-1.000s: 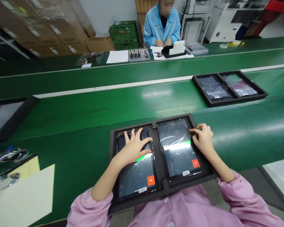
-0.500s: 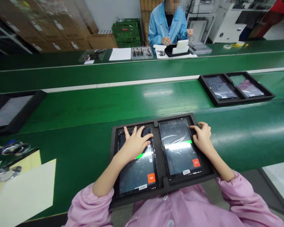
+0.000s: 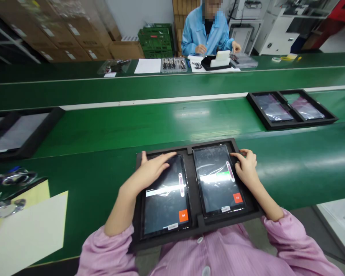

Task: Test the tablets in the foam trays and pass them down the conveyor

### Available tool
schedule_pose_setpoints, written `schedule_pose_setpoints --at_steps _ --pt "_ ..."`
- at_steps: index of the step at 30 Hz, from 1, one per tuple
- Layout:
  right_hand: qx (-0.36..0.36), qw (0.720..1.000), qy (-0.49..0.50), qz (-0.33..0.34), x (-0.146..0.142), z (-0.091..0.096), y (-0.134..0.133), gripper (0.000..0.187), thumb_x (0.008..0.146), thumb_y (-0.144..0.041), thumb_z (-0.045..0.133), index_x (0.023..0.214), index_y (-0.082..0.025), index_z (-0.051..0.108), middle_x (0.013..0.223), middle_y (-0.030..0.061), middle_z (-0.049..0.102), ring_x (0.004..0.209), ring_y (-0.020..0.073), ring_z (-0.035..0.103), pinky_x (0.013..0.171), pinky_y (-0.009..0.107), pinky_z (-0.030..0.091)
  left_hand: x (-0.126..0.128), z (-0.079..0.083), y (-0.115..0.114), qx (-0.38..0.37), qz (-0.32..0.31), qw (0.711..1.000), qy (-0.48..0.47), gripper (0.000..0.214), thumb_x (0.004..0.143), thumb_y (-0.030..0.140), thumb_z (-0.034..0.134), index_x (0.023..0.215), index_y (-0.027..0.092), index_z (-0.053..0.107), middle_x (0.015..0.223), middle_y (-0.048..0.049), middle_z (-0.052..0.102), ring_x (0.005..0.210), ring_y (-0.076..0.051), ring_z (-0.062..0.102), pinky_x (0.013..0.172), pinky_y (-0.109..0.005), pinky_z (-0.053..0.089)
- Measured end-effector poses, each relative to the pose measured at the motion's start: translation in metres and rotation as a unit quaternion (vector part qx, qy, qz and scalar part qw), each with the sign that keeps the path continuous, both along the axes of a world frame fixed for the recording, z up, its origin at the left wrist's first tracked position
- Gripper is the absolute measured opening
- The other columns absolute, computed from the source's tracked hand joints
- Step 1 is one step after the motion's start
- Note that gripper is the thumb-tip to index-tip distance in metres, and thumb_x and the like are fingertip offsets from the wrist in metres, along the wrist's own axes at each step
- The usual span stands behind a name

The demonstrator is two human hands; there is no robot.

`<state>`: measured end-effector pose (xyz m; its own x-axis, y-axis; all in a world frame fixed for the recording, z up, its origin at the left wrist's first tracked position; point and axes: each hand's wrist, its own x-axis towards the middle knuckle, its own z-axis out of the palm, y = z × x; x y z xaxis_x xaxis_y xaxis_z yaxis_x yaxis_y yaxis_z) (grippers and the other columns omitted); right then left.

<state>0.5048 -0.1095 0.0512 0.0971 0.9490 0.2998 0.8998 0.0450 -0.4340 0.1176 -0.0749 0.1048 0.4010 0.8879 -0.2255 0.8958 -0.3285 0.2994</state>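
Head view: a black foam tray [image 3: 194,191] lies at the near edge of the green bench [image 3: 299,168], its recesses keeping two tablets apart. The left hand [image 3: 151,168] lies flat, fingers together, on the left tablet [image 3: 163,211] — the right hand [image 3: 247,167] curls at the upper-right edge of the right tablet [image 3: 215,191], grip uncertain.

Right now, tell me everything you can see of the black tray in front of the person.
The black tray looks like dense foam and lies flat on the green belt. It is rectangular, with a raised rim, a central divider and small notches midway along its long edges. Its two side-by-side pockets hold a left tablet and a right tablet. The left hand lies over the left pocket, and the right hand is at the tray's far right corner.
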Motion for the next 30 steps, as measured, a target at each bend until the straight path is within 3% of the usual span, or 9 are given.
schedule_pose_setpoints --at_steps 2,4,8,11,15,19,23,25,30 --pt "0.036 0.998 -0.019 0.055 -0.008 0.011 -0.006 0.033 0.089 -0.018 0.048 0.109 -0.024 0.073 0.117 0.0132 0.053 0.109 0.0310 0.049 0.092 0.050 0.041 -0.027 0.005 0.006 -0.017 0.070 0.997 0.000 0.048 0.102 0.031 0.030 0.147 0.037 0.046 0.143 -0.0052 0.061 0.130 -0.030 0.058 0.112 -0.077 -0.009" --pt "0.054 0.980 -0.059 0.184 -0.019 0.021 -0.015 0.030 0.094 -0.025 0.049 0.112 -0.025 0.072 0.114 0.0118 0.057 0.108 0.0289 0.050 0.096 0.048 0.037 -0.051 0.010 0.010 -0.050 0.092 0.994 -0.013 0.045 0.099 0.036 0.036 0.139 0.036 0.055 0.144 -0.0047 0.060 0.134 -0.032 0.055 0.114 -0.076 -0.004" --pt "0.065 0.889 -0.138 0.432 -0.046 0.028 -0.031 0.036 0.097 -0.047 0.052 0.125 -0.031 0.068 0.124 0.0104 0.060 0.109 0.0278 0.050 0.106 0.052 0.027 -0.074 0.014 0.013 -0.095 0.059 0.992 -0.056 0.050 0.090 0.044 0.048 0.139 0.033 0.055 0.151 -0.0047 0.054 0.141 -0.032 0.047 0.118 -0.071 0.003" --pt "0.062 0.855 -0.142 0.495 -0.059 0.024 -0.037 0.046 0.095 -0.060 0.052 0.130 -0.033 0.067 0.130 0.0109 0.059 0.113 0.0286 0.049 0.109 0.053 0.023 -0.077 0.011 0.015 -0.085 0.065 0.992 -0.066 0.050 0.088 0.048 0.050 0.134 0.031 0.058 0.149 -0.0076 0.056 0.138 -0.031 0.051 0.121 -0.067 0.003" --pt "0.049 0.855 -0.122 0.501 -0.059 0.019 -0.032 0.045 0.095 -0.063 0.051 0.127 -0.036 0.069 0.128 0.0106 0.059 0.113 0.0279 0.049 0.109 0.055 0.023 -0.068 0.005 0.018 -0.048 0.073 0.993 -0.075 0.043 0.086 0.052 0.058 0.122 0.028 0.059 0.132 -0.0079 0.068 0.122 -0.029 0.064 0.121 -0.066 0.005" --pt "0.079 0.890 -0.070 0.443 -0.046 0.019 -0.022 0.038 0.100 -0.050 0.047 0.090 -0.029 0.077 0.118 0.0068 0.061 0.109 0.0249 0.050 0.110 0.054 0.023 -0.038 0.003 0.019 0.068 0.087 0.994 -0.004 0.040 0.081 0.058 0.068 0.099 0.024 0.060 0.102 -0.0058 0.076 0.101 -0.029 0.070 0.121 -0.065 0.010" --pt "0.064 0.987 -0.048 0.141 -0.026 0.010 -0.007 0.032 0.098 -0.029 0.045 0.096 -0.024 0.077 0.113 0.0109 0.057 0.106 0.0275 0.050 0.097 0.051 0.037 -0.003 0.001 0.014 0.110 0.032 0.993 0.001 0.041 0.094 0.056 0.054 0.116 0.022 0.060 0.108 -0.0099 0.074 0.108 -0.030 0.068 0.119 -0.065 0.016" --pt "0.017 0.998 -0.056 0.005 -0.019 0.002 0.000 0.033 0.092 -0.021 0.048 0.109 -0.023 0.076 0.114 0.0145 0.054 0.106 0.0307 0.048 0.088 0.049 0.042 0.009 -0.003 0.010 0.092 -0.052 0.994 -0.019 0.044 0.098 0.053 0.048 0.131 0.025 0.056 0.127 -0.0113 0.068 0.122 -0.030 0.060 0.119 -0.064 0.019" --pt "-0.059 0.994 -0.089 -0.027 -0.018 -0.013 0.008 0.055 0.078 -0.004 0.048 0.120 -0.028 0.072 0.124 0.0151 0.049 0.109 0.0318 0.045 0.089 0.048 0.042 0.024 -0.017 0.006 0.127 -0.147 0.981 0.021 0.052 0.093 0.062 0.054 0.132 0.028 0.062 0.135 -0.0139 0.059 0.131 -0.033 0.050 0.118 -0.067 0.019"
